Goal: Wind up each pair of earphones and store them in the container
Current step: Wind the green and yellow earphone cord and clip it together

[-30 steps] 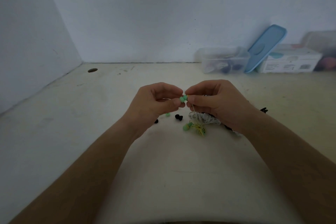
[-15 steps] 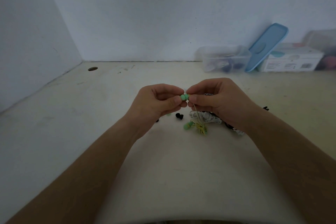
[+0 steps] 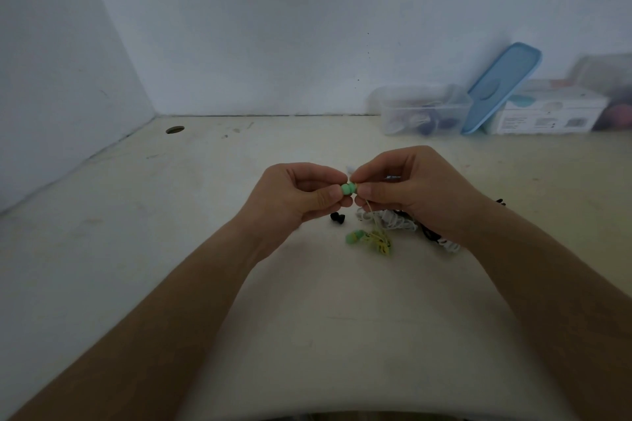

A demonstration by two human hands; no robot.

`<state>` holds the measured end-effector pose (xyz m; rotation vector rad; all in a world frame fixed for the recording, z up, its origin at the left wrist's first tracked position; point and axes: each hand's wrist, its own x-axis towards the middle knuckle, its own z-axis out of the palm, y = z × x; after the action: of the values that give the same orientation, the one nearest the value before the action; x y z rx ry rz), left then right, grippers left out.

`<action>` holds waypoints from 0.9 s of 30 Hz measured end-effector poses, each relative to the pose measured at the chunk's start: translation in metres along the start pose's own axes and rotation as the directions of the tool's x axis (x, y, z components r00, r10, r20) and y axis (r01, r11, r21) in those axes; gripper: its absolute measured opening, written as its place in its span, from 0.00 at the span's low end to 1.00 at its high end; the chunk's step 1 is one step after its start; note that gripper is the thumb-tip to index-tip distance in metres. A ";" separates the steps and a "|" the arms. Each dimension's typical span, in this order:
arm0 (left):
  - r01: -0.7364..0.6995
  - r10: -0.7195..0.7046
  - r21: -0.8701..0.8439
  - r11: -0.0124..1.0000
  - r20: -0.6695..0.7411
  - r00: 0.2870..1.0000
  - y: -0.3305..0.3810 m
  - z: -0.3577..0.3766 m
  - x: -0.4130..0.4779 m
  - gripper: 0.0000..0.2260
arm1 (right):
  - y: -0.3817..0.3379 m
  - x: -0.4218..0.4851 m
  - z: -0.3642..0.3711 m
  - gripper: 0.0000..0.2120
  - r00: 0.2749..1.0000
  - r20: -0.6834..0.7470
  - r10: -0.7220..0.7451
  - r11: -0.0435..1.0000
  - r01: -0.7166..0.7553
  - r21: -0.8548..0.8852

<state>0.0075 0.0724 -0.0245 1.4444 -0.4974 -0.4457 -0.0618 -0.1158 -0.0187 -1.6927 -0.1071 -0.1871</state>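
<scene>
1. Green earbuds (image 3: 349, 189): small, rounded, matte mint, soft-looking. Raised above the surface and pinched from both sides.
2. Left hand (image 3: 301, 195): fingers curled, thumb and forefinger gripping the left side of the earbuds.
3. Right hand (image 3: 410, 188): fingers curled, pinching the right side of the earbuds. A thin pale-yellow cable (image 3: 371, 215) drops from it.
4. Yellow cable bundle (image 3: 381, 243): loose tangle lying on the surface below the hands, with a further green bud (image 3: 354, 236) at its left end.
5. White cables (image 3: 400, 220): heaped and twisted, partly under the right hand. Black cable (image 3: 429, 232) just beside them.
6. Black ear tips (image 3: 338, 216): tiny and mushroom-shaped, on the surface.
7. Container (image 3: 422, 109): clear plastic, rectangular, lidless, standing at the back wall well apart from the hands. Contents blurred.
8. Blue lid (image 3: 502, 85): smooth, round-cornered, leaning between the container and a white box (image 3: 547, 113).
9. Surface (image 3: 171, 249): off-white, scuffed.

Change since one second ago: the thumbs have closed nearer together on the earbuds. A small green speck seen under the left hand no longer shows. The bundle lies where it did.
</scene>
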 end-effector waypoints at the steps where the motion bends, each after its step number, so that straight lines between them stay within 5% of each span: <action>1: 0.003 -0.003 0.005 1.000 0.002 1.000 0.000 0.000 0.000 0.09 | 0.000 0.000 -0.001 0.06 1.000 0.006 -0.006 1.000 0.006 -0.020; 6: 0.006 -0.007 0.031 0.999 0.031 0.999 0.000 0.001 -0.002 0.10 | -0.003 -0.001 -0.004 0.07 0.999 0.046 -0.024 0.989 0.030 -0.142; 13: -0.010 0.010 0.016 1.000 0.029 1.000 0.004 0.001 -0.002 0.08 | 0.001 0.000 -0.001 0.06 1.000 0.012 0.028 0.998 -0.028 0.064; 19: 0.026 -0.025 -0.002 1.000 0.033 0.999 0.003 0.003 -0.003 0.10 | -0.003 -0.002 -0.004 0.06 0.998 0.063 -0.033 0.994 0.039 -0.102; 27: -0.010 0.011 -0.020 1.000 0.048 0.999 0.005 0.002 -0.004 0.07 | 0.001 0.001 -0.002 0.08 1.000 0.026 0.017 0.996 -0.020 0.092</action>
<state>0.0034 0.0734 -0.0194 1.4135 -0.5380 -0.4769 -0.0610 -0.1175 -0.0191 -1.6042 -0.1170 -0.1449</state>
